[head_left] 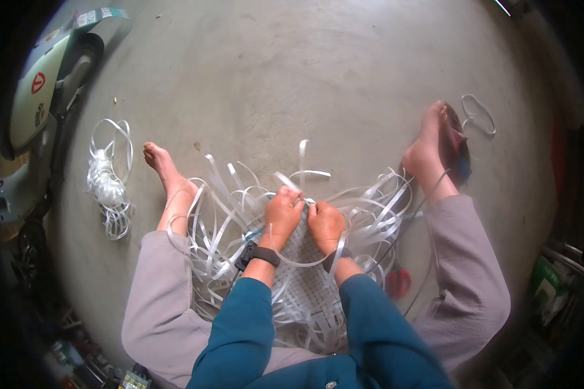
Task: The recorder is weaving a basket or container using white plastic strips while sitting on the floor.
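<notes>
Between my spread legs lies a partly woven panel (300,275) of narrow white plastic strapping, its loose strips (217,227) fanning out on both sides. Both hands meet at its far edge. My left hand (283,217) is closed, thumb and fingers pinching a white strap whose end sticks up beyond the knuckles. Close beside it, my right hand (326,225) has its fingers curled down on the strapping at the same edge; the fingertips are mostly hidden. One long strip loops across in front of both wrists.
A bundle of white strapping (107,185) lies on the concrete floor at left, near a parked scooter (39,91). By my right knee is a red ring-shaped object (398,283). A dark red item (459,146) and a small strap loop (480,117) lie by my right foot.
</notes>
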The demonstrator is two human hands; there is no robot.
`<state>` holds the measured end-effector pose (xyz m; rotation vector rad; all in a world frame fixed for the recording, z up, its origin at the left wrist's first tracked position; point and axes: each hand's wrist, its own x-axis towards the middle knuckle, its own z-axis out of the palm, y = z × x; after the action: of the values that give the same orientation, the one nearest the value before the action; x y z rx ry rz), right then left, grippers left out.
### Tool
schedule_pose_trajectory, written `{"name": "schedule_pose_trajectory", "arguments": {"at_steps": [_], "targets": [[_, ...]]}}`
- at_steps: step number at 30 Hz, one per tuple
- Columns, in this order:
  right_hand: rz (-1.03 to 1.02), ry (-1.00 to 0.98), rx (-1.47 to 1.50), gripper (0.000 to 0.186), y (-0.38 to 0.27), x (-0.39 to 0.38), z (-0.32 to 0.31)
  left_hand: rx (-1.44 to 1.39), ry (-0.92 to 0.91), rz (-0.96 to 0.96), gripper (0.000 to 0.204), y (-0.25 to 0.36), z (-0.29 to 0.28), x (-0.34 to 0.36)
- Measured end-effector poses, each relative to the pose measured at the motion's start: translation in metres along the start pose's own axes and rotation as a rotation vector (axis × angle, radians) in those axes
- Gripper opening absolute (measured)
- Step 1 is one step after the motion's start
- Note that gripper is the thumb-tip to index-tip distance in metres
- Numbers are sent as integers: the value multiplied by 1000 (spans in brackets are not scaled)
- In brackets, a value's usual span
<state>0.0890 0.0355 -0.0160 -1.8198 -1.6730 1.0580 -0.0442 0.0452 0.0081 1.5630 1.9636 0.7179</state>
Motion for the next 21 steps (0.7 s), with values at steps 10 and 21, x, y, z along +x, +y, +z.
{"name": "schedule_pose_trajectory", "arguments": {"at_steps": [10,21], "targets": [[-14,-5,2,18,-1,-3,1,167,-329,-60,17,-4,-4,22],[-31,-31,2,18,-1,-15,-7,120,-483,-92,17,-12,-5,22]]}}
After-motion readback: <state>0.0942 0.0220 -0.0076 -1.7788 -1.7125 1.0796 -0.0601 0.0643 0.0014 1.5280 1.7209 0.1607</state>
